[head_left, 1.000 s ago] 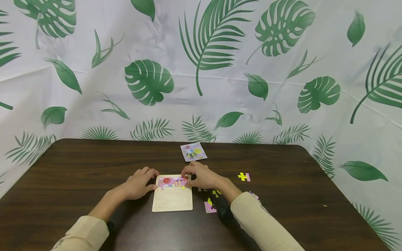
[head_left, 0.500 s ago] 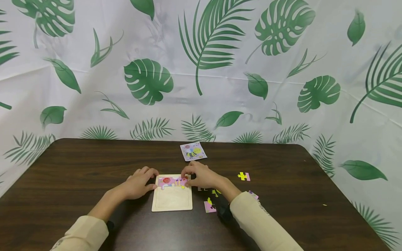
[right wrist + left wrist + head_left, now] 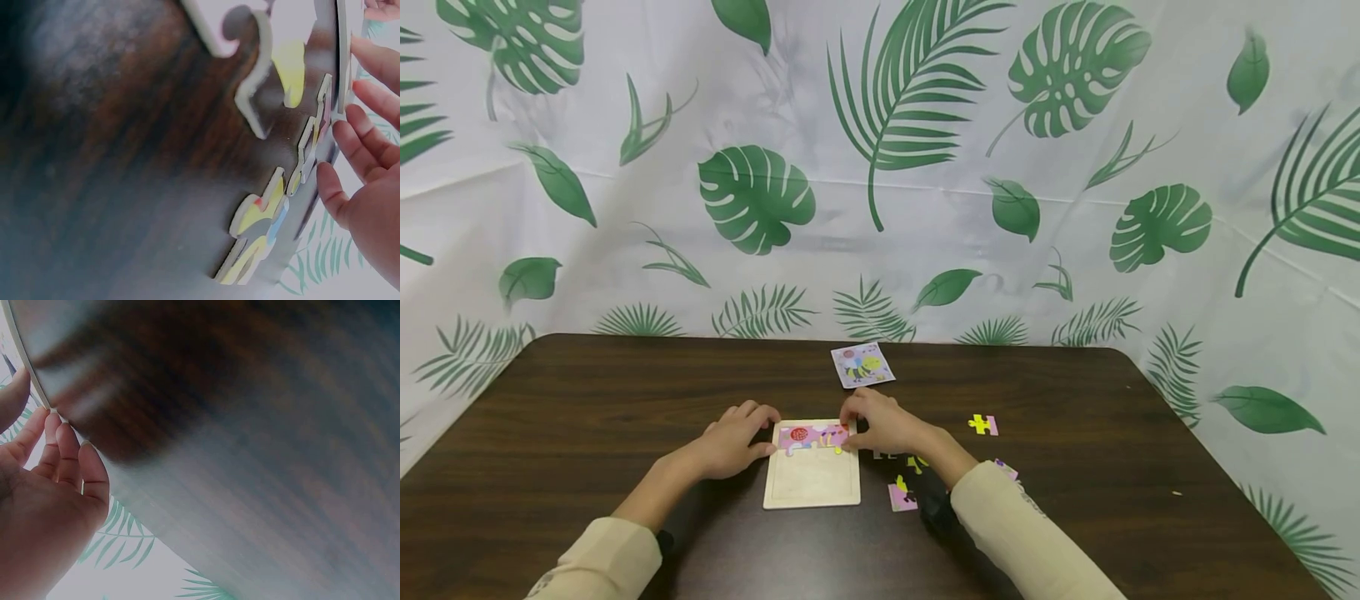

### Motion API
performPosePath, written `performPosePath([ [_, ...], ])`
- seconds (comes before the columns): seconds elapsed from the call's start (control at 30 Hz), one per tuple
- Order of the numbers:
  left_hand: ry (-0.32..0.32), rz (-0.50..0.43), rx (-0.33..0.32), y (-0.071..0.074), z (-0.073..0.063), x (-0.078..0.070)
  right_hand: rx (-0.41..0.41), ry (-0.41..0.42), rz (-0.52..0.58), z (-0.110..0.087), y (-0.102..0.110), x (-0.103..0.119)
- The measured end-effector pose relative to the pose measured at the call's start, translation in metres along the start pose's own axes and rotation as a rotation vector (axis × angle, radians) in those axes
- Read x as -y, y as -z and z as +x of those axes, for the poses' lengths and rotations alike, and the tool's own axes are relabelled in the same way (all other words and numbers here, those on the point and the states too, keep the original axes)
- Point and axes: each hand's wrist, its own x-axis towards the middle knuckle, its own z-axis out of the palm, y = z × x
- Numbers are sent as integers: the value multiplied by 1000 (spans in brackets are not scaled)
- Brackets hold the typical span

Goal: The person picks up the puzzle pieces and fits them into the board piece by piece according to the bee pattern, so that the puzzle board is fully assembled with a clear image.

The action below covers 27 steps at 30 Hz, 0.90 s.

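Note:
A pale wooden puzzle tray (image 3: 812, 487) lies on the table, its top row filled with pink jigsaw pieces (image 3: 808, 436). My left hand (image 3: 730, 440) holds the tray's upper left side, thumb lower and index finger at the corner. In the left wrist view, the left fingertips (image 3: 52, 415) meet the tray's thin edge. My right hand (image 3: 886, 422) is at the upper right corner, index finger and thumb around the right end of a puzzle piece (image 3: 831, 437) with yellow and black stripes. Its other fingers lie loosely bent in the right wrist view.
Loose puzzle pieces lie right of the tray: a pink one (image 3: 902, 496), a yellow one (image 3: 981, 424) and others partly hidden by the right arm. A bee picture card (image 3: 862, 365) lies behind the tray. A leaf-printed cloth (image 3: 880, 208) hangs behind the dark table (image 3: 662, 375).
My right index finger has shifted slightly to the right, showing more of the pink top row. The left hand and the tray stay in place.

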Motion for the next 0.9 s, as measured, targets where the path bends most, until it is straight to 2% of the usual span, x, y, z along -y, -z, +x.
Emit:
performPosePath([
  [0.33,15,2,1,-2,0,1,8,-14,-5,0,-1,0],
  [0.9,15,-5,5,-1,1,2,-4,39,-11,0,0,0],
])
